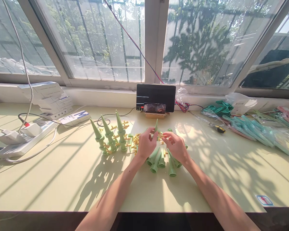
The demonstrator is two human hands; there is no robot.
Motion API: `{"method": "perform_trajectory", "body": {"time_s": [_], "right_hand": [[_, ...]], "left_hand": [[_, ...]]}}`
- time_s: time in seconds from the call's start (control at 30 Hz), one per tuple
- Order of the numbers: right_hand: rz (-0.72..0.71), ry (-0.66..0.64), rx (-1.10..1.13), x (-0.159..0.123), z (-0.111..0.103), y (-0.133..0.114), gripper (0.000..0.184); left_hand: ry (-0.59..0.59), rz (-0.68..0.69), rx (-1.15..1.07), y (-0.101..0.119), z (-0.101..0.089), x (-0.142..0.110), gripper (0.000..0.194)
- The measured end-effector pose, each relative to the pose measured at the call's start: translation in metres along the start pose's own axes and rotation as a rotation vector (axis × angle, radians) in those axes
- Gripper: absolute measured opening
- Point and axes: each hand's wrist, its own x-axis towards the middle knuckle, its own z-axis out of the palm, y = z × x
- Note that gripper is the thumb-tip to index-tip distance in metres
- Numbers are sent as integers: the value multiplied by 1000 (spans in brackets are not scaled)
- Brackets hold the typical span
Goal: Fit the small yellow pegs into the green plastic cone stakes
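Note:
My left hand [147, 142] is closed around a green watering spike [156, 124], its pointed tip up. My right hand [176, 145] is close beside it, thumb and fingertips pinched at a small yellow valve [162, 138] against the spike's side; the fingers partly hide the contact. Below and between both hands lie several loose green cones [154, 167], open ends towards me. Three green spikes [121, 136] with yellow valves stand upright to the left. A pile of small yellow valves [136, 139] sits just left of my left hand, partly covered by it.
At the back, a tablet [156, 91] stands behind a phone [154, 108] on a small cardboard stand. White boxes [50, 99] and a power strip [26, 138] with cables are at the left. Bagged green plastic parts [252, 128] and a yellow-black tool [219, 129] lie at the right.

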Motion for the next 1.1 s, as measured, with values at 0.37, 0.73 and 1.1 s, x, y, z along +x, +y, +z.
{"method": "perform_trajectory", "body": {"time_s": [0.37, 0.73, 1.1], "right_hand": [[-6, -50, -14, 0, -1, 3, 34], [-15, -68, -42, 0, -2, 2, 42], [8, -26, -15, 1, 1, 3, 16]], "left_hand": [[-28, 40, 6, 0, 1, -2, 9], [-61, -6, 12, 1, 0, -2, 12], [-86, -146, -62, 5, -3, 0, 16]]}}
